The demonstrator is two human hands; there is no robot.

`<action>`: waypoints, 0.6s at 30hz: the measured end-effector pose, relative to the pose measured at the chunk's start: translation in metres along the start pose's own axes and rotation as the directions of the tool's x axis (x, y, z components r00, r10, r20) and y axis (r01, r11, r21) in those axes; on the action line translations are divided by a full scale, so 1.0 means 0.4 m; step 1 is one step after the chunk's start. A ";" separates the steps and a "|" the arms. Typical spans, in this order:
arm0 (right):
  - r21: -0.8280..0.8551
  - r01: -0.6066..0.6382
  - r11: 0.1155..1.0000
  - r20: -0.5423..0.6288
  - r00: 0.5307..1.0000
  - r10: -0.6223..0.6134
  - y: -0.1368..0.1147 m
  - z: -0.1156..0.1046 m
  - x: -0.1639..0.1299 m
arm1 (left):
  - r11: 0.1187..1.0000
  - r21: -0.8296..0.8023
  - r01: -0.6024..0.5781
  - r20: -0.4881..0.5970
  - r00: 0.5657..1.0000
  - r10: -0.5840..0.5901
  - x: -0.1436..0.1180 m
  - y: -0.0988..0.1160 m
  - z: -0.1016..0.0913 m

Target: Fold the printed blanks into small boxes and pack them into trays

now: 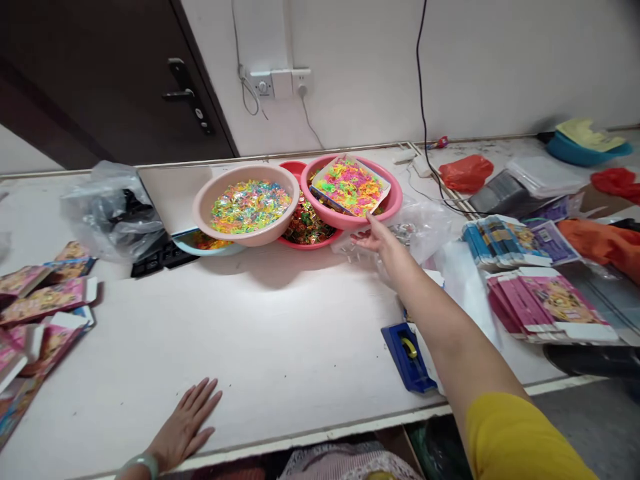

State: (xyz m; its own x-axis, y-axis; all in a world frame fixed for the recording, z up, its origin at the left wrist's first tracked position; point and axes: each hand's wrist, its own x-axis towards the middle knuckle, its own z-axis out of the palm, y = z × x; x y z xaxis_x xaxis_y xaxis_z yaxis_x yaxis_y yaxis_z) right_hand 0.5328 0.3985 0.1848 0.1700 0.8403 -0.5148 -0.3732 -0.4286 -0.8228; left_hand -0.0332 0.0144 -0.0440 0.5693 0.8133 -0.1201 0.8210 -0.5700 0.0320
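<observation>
My left hand (187, 423) lies flat on the white table (240, 333) near its front edge, fingers stretched out, nothing in it. My right hand (374, 238) reaches forward to the front rim of a pink basin (320, 208); its fingers are apart, with the thumb by the corner of a shallow open box (383, 189). That box rests tilted in the basin and holds small bright pink, yellow and green pieces (347, 187). Whether the thumb touches box or rim, I cannot tell. Beside it sits a pale pink basin (203, 203) full of small shiny colourful pieces (250, 207).
A red basin (313, 243) and a light blue one (220, 250) sit partly underneath. Printed boxes (50, 300) lie at left; flat pink cartons (550, 303) and blue cartons (505, 240) are stacked right. A blue tape dispenser (407, 360) stands near the front edge.
</observation>
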 end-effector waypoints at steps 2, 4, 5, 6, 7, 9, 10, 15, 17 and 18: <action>0.077 -0.075 0.994 0.095 0.993 0.068 -0.005 0.005 -0.019 | 0.999 -0.033 0.022 0.012 1.000 -0.022 0.003 0.003 -0.006; 0.148 -0.093 0.985 0.137 0.988 0.072 -0.015 0.019 -0.030 | 0.997 -0.061 0.037 0.028 0.999 -0.035 0.001 0.010 -0.008; 0.179 -0.095 0.979 0.118 0.990 0.075 -0.020 0.029 -0.033 | 0.996 -0.076 0.040 0.037 0.999 -0.037 0.000 0.014 -0.007; 0.209 -0.097 0.973 0.079 0.994 0.082 -0.024 0.040 -0.033 | 0.995 -0.094 0.044 0.042 0.998 -0.040 -0.001 0.019 -0.004; 0.237 -0.096 0.967 0.033 0.995 0.091 -0.027 0.051 -0.032 | 0.991 -0.118 0.060 0.041 0.998 -0.055 0.000 0.025 -0.002; 0.286 -0.083 0.955 -0.045 0.994 0.099 -0.027 0.071 -0.030 | 0.971 -0.209 0.117 0.030 0.993 -0.114 0.021 0.038 -0.011; 0.303 -0.070 0.950 -0.069 0.993 0.096 -0.025 0.079 -0.029 | 0.944 -0.283 0.169 0.011 0.985 -0.173 0.046 0.045 -0.027; 0.319 -0.027 0.947 -0.141 0.987 0.075 -0.014 0.104 -0.032 | 0.458 -0.855 0.243 -0.159 0.718 -0.677 0.356 0.034 -0.287; 0.322 -0.019 0.947 -0.170 0.982 0.077 -0.013 0.115 -0.035 | 0.066 -0.997 0.027 -0.036 0.596 -0.802 0.533 0.000 -0.437; 0.322 -0.018 0.947 -0.178 0.981 0.079 -0.014 0.120 -0.036 | -0.173 -0.980 -0.101 0.091 0.545 -0.834 0.617 -0.019 -0.507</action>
State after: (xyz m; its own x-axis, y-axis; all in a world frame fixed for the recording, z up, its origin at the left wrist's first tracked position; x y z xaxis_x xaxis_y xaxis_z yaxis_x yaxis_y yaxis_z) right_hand 0.4885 0.4046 0.2083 0.2999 0.7309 -0.6130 -0.6498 -0.3139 -0.6923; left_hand 0.1096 0.2432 0.1275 -0.3779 0.9078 -0.1822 -0.1580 0.1306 0.9788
